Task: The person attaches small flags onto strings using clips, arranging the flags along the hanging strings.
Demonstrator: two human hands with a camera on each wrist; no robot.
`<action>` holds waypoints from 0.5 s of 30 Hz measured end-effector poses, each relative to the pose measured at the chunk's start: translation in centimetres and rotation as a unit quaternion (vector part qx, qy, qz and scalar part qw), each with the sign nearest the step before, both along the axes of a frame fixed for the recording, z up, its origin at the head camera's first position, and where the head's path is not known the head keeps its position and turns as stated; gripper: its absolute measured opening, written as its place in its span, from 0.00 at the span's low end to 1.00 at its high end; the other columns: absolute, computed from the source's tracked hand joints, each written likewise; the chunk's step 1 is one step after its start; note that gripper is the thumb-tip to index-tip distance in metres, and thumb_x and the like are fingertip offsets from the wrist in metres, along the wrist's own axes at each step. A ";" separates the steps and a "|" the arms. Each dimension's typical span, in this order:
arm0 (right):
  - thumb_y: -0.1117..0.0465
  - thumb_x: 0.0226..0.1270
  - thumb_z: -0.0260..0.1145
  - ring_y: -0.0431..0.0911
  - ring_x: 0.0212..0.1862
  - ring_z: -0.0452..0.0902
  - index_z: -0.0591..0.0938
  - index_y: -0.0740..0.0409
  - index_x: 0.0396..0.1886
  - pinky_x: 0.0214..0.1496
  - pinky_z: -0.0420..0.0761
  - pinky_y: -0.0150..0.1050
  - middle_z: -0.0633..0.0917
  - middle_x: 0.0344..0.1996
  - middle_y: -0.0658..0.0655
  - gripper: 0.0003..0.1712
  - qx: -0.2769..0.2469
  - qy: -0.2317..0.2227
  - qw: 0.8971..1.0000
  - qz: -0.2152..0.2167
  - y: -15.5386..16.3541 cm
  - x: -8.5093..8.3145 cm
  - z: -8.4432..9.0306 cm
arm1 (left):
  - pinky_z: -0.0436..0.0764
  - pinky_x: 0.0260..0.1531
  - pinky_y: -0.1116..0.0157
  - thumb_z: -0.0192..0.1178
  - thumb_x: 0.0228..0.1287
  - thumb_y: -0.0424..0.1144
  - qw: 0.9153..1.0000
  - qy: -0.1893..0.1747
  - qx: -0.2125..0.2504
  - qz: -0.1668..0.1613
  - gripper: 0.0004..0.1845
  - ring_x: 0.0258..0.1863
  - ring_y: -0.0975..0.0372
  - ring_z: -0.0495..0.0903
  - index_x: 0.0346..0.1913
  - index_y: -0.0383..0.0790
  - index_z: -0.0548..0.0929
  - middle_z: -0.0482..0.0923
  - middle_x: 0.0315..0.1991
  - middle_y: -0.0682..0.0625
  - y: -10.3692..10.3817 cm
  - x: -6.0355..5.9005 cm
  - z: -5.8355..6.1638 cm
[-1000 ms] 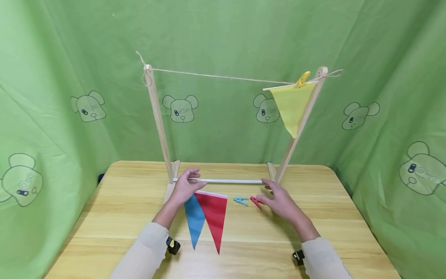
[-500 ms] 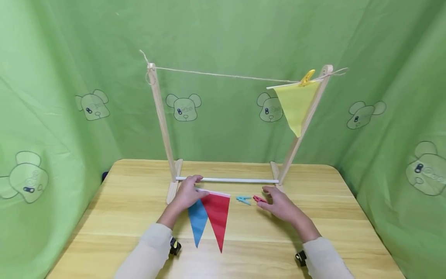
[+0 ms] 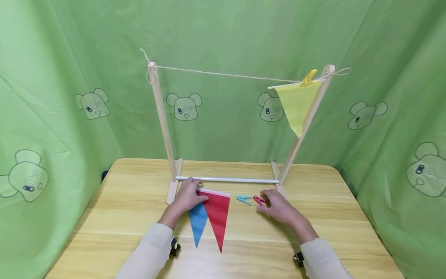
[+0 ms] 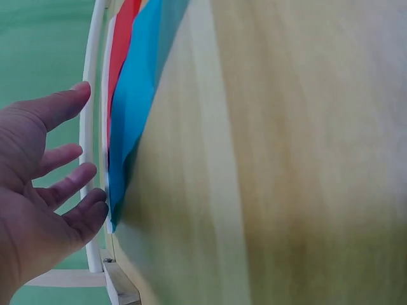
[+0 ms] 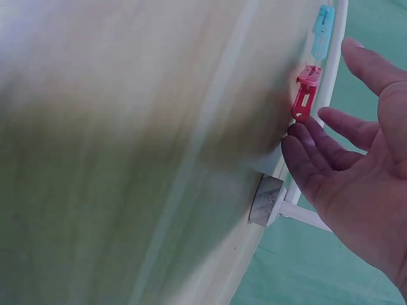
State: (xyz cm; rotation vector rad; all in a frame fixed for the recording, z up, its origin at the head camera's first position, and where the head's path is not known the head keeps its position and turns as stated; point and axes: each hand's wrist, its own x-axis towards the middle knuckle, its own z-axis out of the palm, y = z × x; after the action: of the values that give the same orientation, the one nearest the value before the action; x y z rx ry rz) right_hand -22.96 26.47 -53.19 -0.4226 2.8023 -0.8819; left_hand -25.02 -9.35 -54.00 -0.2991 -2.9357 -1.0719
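Observation:
On the table lie a red pennant [image 3: 218, 217] and a blue pennant [image 3: 198, 223], the red one partly over the blue, both with white top edges. My left hand [image 3: 188, 196] is over their upper left end, its fingers loosely spread in the left wrist view. To the right are a light-blue clothespin [image 3: 243, 199] and a red clothespin [image 3: 259, 200]. My right hand [image 3: 278, 205] is beside the red clothespin, thumb and fingers apart around its right end. In the right wrist view, fingertips [image 5: 302, 130] are right at this clothespin.
Behind the hands stands a wooden frame with a left post [image 3: 162, 120], a right post [image 3: 306, 124] and a white crossbar [image 3: 226, 179]. A string [image 3: 223, 74] runs between the post tops. A yellow clothespin [image 3: 308, 78] holds a yellow pennant [image 3: 297, 106] on it. Green curtains [image 3: 223, 35] surround the table.
Both hands have drawn back from the white crossbar. The left has come down over the pennants' top edge, the right to the red clothespin. The whole view has shifted slightly.

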 end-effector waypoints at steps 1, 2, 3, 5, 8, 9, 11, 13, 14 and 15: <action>0.51 0.65 0.76 0.51 0.49 0.75 0.74 0.74 0.67 0.55 0.82 0.51 0.79 0.55 0.67 0.40 0.005 0.002 1.000 0.000 0.0 0.0 -0.1 | 0.82 0.55 0.53 0.78 0.57 0.44 1.000 0.001 -0.006 -0.001 0.32 0.56 0.47 0.74 0.62 0.34 0.82 0.77 0.56 0.39 0.0 0.1 0.0; 0.51 0.65 0.76 0.50 0.48 0.75 0.75 0.73 0.66 0.53 0.82 0.49 0.79 0.54 0.66 0.39 0.011 0.004 1.000 -0.002 0.0 0.0 -0.2 | 0.82 0.55 0.53 0.78 0.58 0.44 1.000 0.002 -0.011 -0.003 0.31 0.57 0.47 0.74 0.62 0.34 0.82 0.77 0.56 0.39 0.1 0.1 0.0; 0.51 0.65 0.76 0.50 0.47 0.75 0.75 0.73 0.65 0.51 0.82 0.47 0.79 0.52 0.65 0.38 0.016 0.004 1.000 -0.004 -0.1 0.1 -0.2 | 0.82 0.54 0.53 0.78 0.58 0.43 1.000 0.006 -0.016 -0.004 0.30 0.56 0.47 0.74 0.61 0.34 0.83 0.77 0.56 0.39 0.1 0.2 0.0; 0.52 0.65 0.76 0.49 0.45 0.74 0.77 0.72 0.64 0.47 0.80 0.44 0.79 0.50 0.63 0.36 0.028 0.004 1.000 -0.008 -0.1 0.1 -0.3 | 0.81 0.52 0.53 0.78 0.58 0.42 0.999 0.017 -0.025 -0.009 0.28 0.54 0.47 0.73 0.59 0.34 0.84 0.77 0.54 0.39 0.1 0.2 0.0; 0.54 0.65 0.76 0.48 0.42 0.72 0.78 0.71 0.62 0.44 0.79 0.41 0.78 0.47 0.62 0.34 0.038 0.003 0.999 -0.013 -0.2 0.2 -0.5 | 0.80 0.50 0.54 0.78 0.58 0.42 0.999 0.027 -0.037 -0.012 0.26 0.52 0.48 0.73 0.57 0.35 0.85 0.78 0.52 0.40 0.1 0.2 -0.2; 0.54 0.65 0.76 0.48 0.42 0.72 0.78 0.71 0.61 0.44 0.78 0.41 0.78 0.47 0.62 0.33 0.041 0.003 0.999 -0.014 -0.2 0.2 -0.5 | 0.80 0.49 0.54 0.78 0.58 0.43 0.999 0.029 -0.040 -0.013 0.25 0.52 0.48 0.72 0.57 0.35 0.85 0.78 0.52 0.40 0.2 0.2 -0.2; 0.54 0.65 0.76 0.48 0.42 0.72 0.79 0.71 0.61 0.44 0.78 0.41 0.78 0.47 0.62 0.33 0.045 0.005 0.999 -0.016 -0.2 0.2 -0.5 | 0.80 0.49 0.55 0.77 0.58 0.43 0.998 0.031 -0.048 -0.013 0.25 0.52 0.48 0.72 0.56 0.35 0.85 0.77 0.52 0.41 0.2 0.2 -0.4; 0.55 0.65 0.77 0.48 0.42 0.71 0.79 0.71 0.60 0.44 0.78 0.41 0.78 0.47 0.61 0.32 0.047 0.005 0.999 -0.019 -0.2 0.3 -0.5 | 0.80 0.49 0.55 0.77 0.59 0.43 0.998 0.033 -0.054 -0.012 0.24 0.52 0.49 0.71 0.55 0.36 0.86 0.77 0.51 0.41 0.2 0.2 -0.6; 0.55 0.65 0.77 0.48 0.42 0.71 0.79 0.71 0.60 0.44 0.77 0.41 0.78 0.47 0.61 0.31 0.048 0.006 0.999 -0.019 -0.2 0.3 -0.5 | 0.80 0.49 0.55 0.77 0.59 0.43 0.998 0.035 -0.057 -0.012 0.23 0.51 0.49 0.71 0.54 0.37 0.86 0.77 0.51 0.41 0.2 0.2 -0.6; 0.56 0.65 0.77 0.47 0.42 0.71 0.79 0.70 0.60 0.44 0.77 0.41 0.78 0.46 0.61 0.31 0.049 0.005 0.999 -0.019 -0.2 0.3 -0.4 | 0.80 0.49 0.55 0.78 0.58 0.43 0.997 0.037 -0.060 -0.011 0.22 0.51 0.49 0.71 0.53 0.37 0.86 0.78 0.51 0.42 0.2 0.2 -0.7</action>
State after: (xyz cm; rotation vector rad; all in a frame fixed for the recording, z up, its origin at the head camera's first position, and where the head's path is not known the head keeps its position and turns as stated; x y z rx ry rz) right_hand -22.63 26.24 -53.63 -0.3606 2.8578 -0.7490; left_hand -24.87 -9.13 -54.69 -0.3657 -2.9431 -0.8687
